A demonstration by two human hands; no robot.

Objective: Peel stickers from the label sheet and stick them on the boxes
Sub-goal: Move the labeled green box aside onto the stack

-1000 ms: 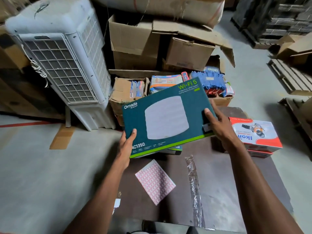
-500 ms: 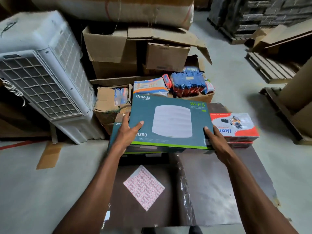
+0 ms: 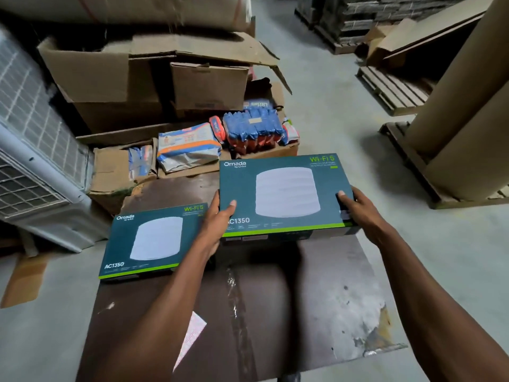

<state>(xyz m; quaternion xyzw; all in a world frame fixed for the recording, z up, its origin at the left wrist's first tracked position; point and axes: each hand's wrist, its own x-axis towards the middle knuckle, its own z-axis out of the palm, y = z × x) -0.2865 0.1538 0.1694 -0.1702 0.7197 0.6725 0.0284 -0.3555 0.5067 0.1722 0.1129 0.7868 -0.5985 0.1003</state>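
Boxes: one [image 3: 286, 194] gripped at both ends, left hand [image 3: 217, 219] and right hand [image 3: 360, 210] fingers curled round it; a slip could drop it near the table's [image 3: 316, 293] far edge.

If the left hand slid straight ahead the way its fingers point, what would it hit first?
The left hand grips the raised teal Wi-Fi box. Its fingers point up-frame, toward the blue-and-orange plastic packet, probably met first, though depth is unclear.
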